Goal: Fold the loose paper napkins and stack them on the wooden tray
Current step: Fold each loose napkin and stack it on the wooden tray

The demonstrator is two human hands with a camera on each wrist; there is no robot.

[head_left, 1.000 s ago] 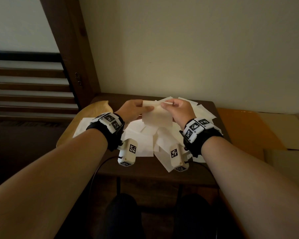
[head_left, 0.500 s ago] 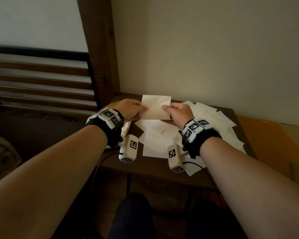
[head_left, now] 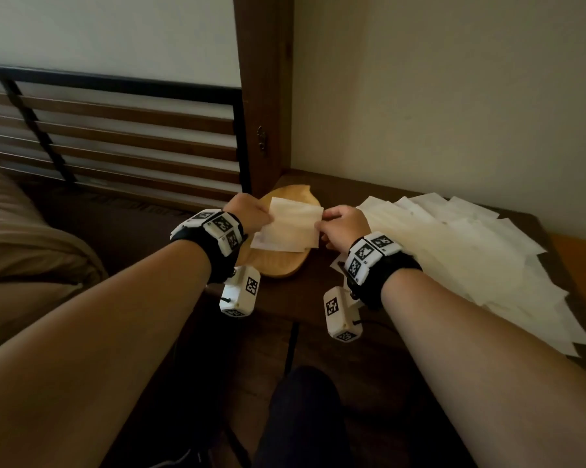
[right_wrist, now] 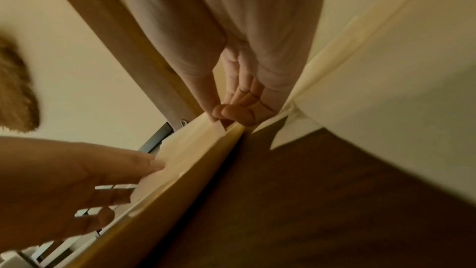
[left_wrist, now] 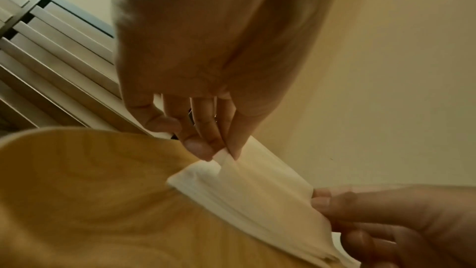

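A folded white napkin is held low over the wooden tray, just above a small stack of folded napkins lying on it. My left hand pinches the napkin's left edge and my right hand pinches its right edge. In the left wrist view the left fingertips nip a corner of the napkin above the tray. The right wrist view shows the right hand's fingertips pinching the napkin at the tray's rim.
A spread of loose unfolded napkins covers the right half of the dark wooden table. A wooden post and a slatted bed frame stand at the left, a wall behind. My knee is below the table edge.
Both hands have carried the folded napkin left, from over the loose pile to above the tray, and lowered it. The head view has swung left too.
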